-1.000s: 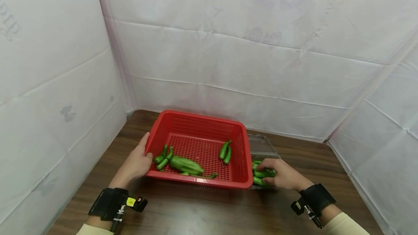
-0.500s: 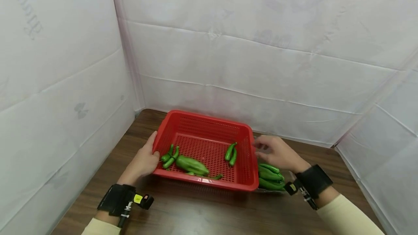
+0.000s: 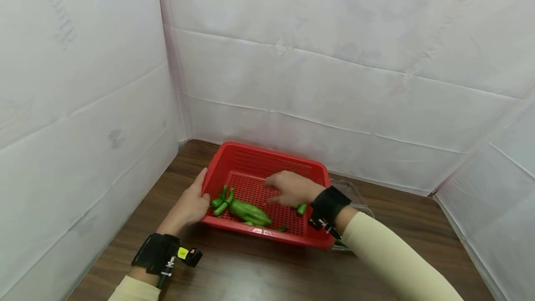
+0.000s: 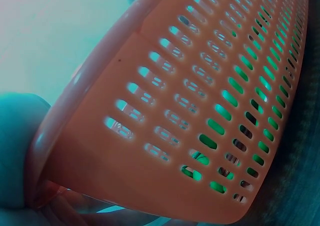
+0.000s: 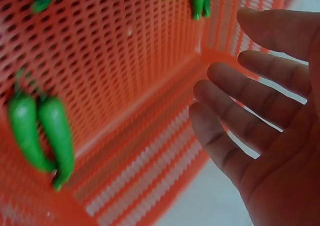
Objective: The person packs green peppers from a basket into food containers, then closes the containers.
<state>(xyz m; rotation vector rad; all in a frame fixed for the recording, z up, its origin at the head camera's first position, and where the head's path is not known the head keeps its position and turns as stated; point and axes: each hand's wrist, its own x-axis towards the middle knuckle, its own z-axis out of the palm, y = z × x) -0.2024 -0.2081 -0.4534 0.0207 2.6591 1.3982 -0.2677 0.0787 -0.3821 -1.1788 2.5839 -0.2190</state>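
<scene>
Peppers (image 3: 250, 212) lie in the red basket (image 3: 251, 154), whose left rim the left hand (image 3: 190, 203) grips, probably to steady it, while the right hand (image 3: 291, 188), loosely spread and holding nothing, hovers over the basket's interior.

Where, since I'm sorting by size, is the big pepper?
In the head view, the big pepper lies in the red basket, left of centre toward the near wall, just right of the small peppers nearest the left hand.
</scene>
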